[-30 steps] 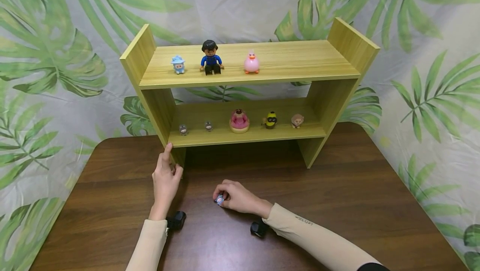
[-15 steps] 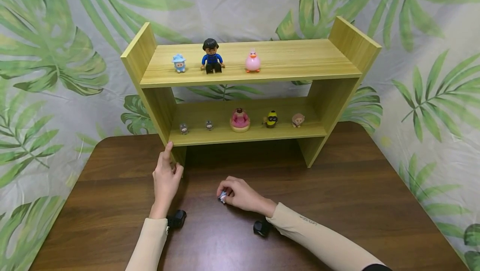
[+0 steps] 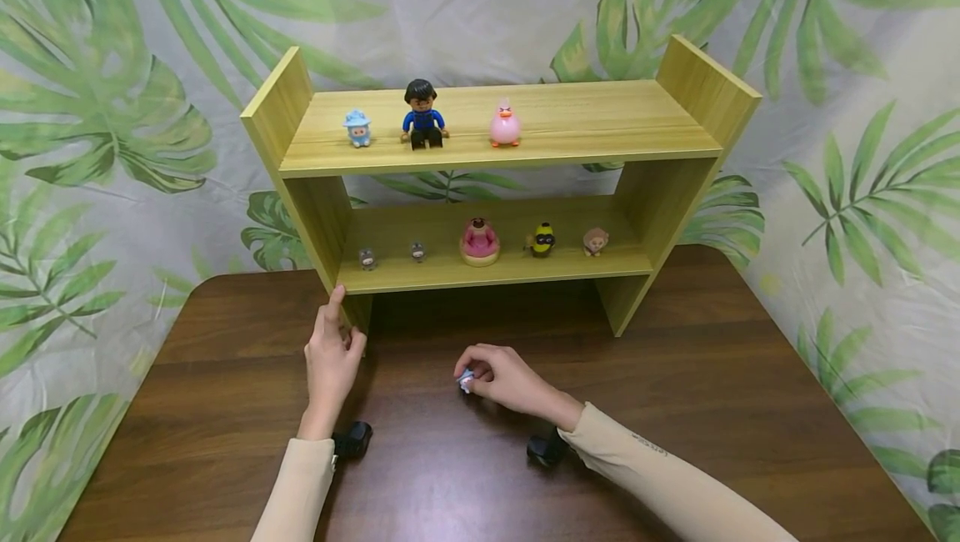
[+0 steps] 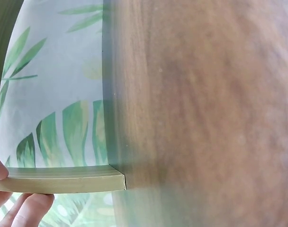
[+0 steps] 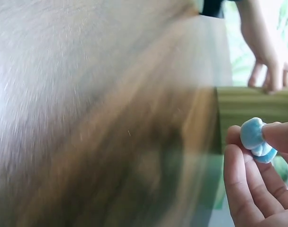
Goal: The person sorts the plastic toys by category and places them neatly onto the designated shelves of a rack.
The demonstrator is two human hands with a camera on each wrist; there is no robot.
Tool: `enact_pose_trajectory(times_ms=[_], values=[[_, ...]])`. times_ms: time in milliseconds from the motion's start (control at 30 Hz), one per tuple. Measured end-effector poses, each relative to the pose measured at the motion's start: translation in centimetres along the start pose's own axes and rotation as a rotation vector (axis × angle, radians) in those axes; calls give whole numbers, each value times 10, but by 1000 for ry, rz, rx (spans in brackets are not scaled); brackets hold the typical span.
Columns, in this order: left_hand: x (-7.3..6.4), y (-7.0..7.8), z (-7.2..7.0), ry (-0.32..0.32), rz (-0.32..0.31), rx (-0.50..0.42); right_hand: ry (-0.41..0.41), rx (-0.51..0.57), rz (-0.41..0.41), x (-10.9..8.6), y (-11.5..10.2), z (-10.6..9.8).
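Observation:
My left hand [image 3: 332, 363] holds the lower front edge of the left side panel of a small wooden shelf [image 3: 600, 118]. In the left wrist view, the thumb and fingers lie on opposite sides of that board [image 4: 77, 182]. Between thumb and fingertips, my right hand [image 3: 513, 379] pinches a tiny light-blue toy figurine [image 3: 466, 380] over the table, in front of the shelf. The right wrist view shows the blue figurine [image 5: 253, 134] from close by, partly covered by the thumb; its face is turned away there.
A blue-hatted figurine [image 3: 358, 130], a black-haired doll [image 3: 423, 118] and a pink duck [image 3: 505, 125] stand on the top board. Several figures line the lower board, among them a pink bear [image 3: 480, 243] and a yellow-and-black figure [image 3: 542, 240]. Beneath lies the brown table [image 3: 712, 392].
My right hand has moved right and a little toward the shelf, with the blue figurine in its fingers. The left hand has stayed at the side panel.

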State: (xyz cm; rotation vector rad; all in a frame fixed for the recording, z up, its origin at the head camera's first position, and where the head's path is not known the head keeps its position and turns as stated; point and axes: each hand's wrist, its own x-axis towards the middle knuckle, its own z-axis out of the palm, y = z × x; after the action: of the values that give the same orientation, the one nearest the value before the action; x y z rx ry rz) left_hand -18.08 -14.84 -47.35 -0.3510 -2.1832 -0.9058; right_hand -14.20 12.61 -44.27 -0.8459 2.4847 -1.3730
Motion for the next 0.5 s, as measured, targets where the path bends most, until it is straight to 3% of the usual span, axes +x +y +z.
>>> enact_pose_trajectory(times_ms=[200, 500], values=[[0, 0, 1, 10, -4, -4, 35, 35, 21, -10, -4, -21], [0, 1, 1, 12, 3, -1, 125, 47, -18, -23, -12, -55]])
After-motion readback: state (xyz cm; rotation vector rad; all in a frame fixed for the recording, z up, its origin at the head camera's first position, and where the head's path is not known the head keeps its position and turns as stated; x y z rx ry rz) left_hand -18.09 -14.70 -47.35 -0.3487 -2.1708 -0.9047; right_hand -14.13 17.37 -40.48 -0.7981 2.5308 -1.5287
